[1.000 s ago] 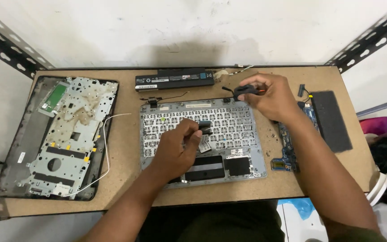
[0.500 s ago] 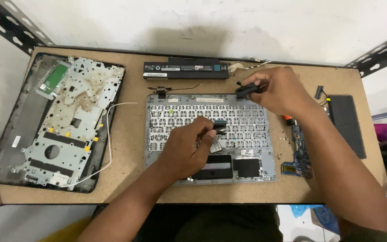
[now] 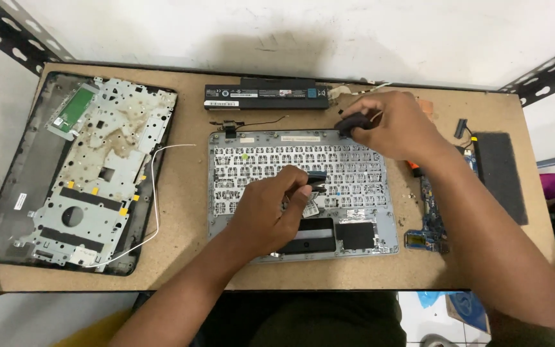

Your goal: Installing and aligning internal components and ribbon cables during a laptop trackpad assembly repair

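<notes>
Since the earlier frame, little has shifted: the right hand point(image 3: 396, 125) has been kept at the top right corner of the keyboard frame point(image 3: 303, 193), and the left hand point(image 3: 271, 209) has stayed over its middle, while the view has drifted slightly.

The surface point(image 3: 187, 257) is seen to carry the most. At 9 o'clock a stained laptop base point(image 3: 78, 173) is laid, with a white wire point(image 3: 155, 193) looped along its right edge. The keyboard frame is set at the centre, long axis left to right. At 12 o'clock a long black battery point(image 3: 264, 96) is laid parallel to it. At 3 o'clock a black panel point(image 3: 499, 177) and a narrow circuit board point(image 3: 428, 218) are found.

A small black clip point(image 3: 316, 180) is pinched in the left grip, just to 1 o'clock of the knuckles, above the keys. A dark hinge piece point(image 3: 351, 122) is clamped in the right grip, at 9 o'clock of that hand. The left hand is nearer the clip; the right forearm is stretched across the frame's right edge.
</notes>
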